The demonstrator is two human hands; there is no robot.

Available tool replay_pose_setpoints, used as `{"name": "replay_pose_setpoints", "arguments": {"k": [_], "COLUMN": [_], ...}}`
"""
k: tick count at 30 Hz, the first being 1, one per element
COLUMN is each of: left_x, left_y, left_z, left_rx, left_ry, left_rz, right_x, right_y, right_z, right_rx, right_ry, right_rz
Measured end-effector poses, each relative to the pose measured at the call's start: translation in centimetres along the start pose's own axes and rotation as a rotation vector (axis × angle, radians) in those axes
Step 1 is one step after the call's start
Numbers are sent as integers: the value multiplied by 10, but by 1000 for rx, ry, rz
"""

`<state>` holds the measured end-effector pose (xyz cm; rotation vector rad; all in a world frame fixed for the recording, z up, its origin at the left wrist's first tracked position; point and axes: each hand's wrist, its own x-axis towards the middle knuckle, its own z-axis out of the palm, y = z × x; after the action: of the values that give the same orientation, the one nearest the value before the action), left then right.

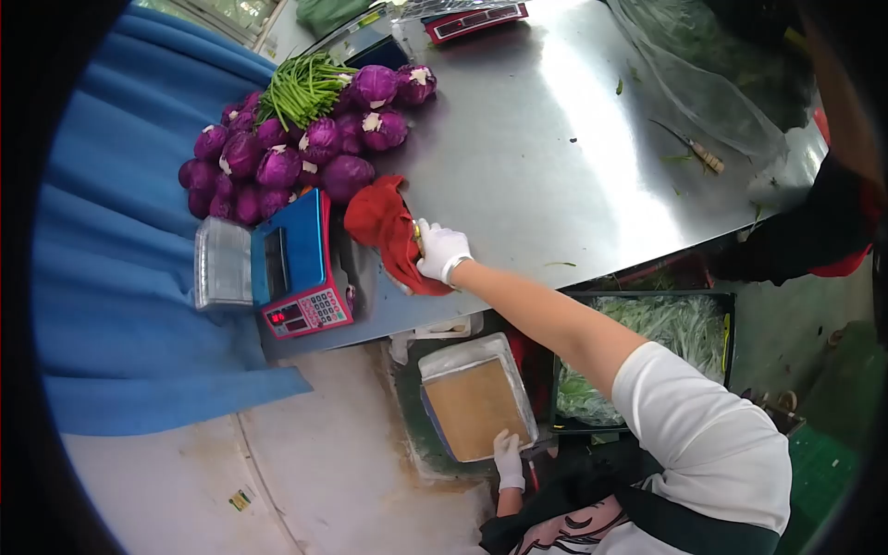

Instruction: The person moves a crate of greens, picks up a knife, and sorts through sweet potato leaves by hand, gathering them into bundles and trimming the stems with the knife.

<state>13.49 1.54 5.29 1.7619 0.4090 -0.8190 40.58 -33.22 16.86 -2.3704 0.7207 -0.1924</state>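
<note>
My right hand [442,252], in a white glove, is closed on a red cloth [390,231] at the left part of the metal table. A small yellow thing shows by its fingertips, too small to make out. Below the table edge, my gloved left hand [508,459] grips the near rim of a shallow box [476,407] with a brown bottom. A blue and red scale [301,264] stands just left of the cloth, its red display lit. Behind the cloth lies a pile of purple cabbages [280,166] with green stalks [303,90] on top.
Clear plastic containers [222,264] sit left of the scale. Another red scale [475,22] is at the table's [518,120] far edge. A black crate [645,356] of bagged greens is below right. A person's dark sleeve [814,217] and plastic film are at the right; a blue curtain [120,231] hangs left.
</note>
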Motion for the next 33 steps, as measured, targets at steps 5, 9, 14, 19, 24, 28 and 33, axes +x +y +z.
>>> {"name": "replay_pose_setpoints", "arguments": {"k": [5, 9, 14, 19, 24, 28, 33], "left_x": [-3, 5, 18, 14, 16, 36, 33], "left_y": [-5, -6, 15, 28, 29, 38, 69], "left_z": [-19, -17, 7, 18, 31, 58, 103], "left_rx": [75, 74, 63, 96, 189, 244, 338], "left_ry": [62, 62, 14, -46, -138, -263, -314], "left_rz": [-73, -107, -81, -106, -40, 84, 196], "right_x": [19, 13, 10, -60, -212, -346, -368], "right_y": [37, 115, 168, 203, 224, 227, 269], "right_z": [-11, -65, -115, -141, -146, -120, -152], "right_rx": [-10, -110, -126, 108, 201, 202, 66], "right_ry": [-33, 66, 115, 311, 431, 304, 488], "right_rz": [182, 228, 157, 217, 288, 428, 476]}}
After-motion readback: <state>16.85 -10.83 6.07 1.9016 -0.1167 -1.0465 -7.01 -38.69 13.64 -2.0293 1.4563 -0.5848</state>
